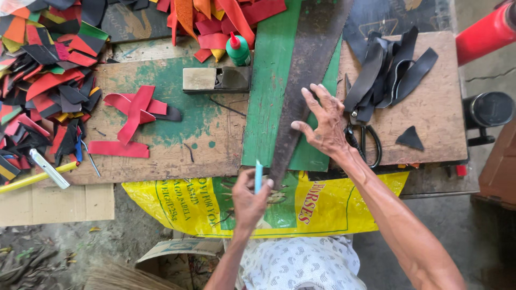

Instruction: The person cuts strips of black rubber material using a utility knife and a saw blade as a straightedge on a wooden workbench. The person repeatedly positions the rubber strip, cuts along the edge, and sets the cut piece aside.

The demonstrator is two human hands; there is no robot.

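A long dark strip of leather-like material (306, 70) lies diagonally over a green board (271, 107) on the worn wooden worktable (215, 134). My right hand (322, 123) rests spread on the strip's right side, fingers apart, pressing it down. My left hand (250, 196) sits at the table's near edge, closed around a thin light-blue pen-like tool (258, 176) held upright beside the strip's narrow near end.
Black scissors (368, 142) lie right of my right hand, below a bundle of black straps (389, 70). Red strips (134, 110), a heap of coloured scraps (43, 80), a green glue bottle (237, 49) and a small block (215, 79) sit left. A yellow sack (215, 207) hangs below.
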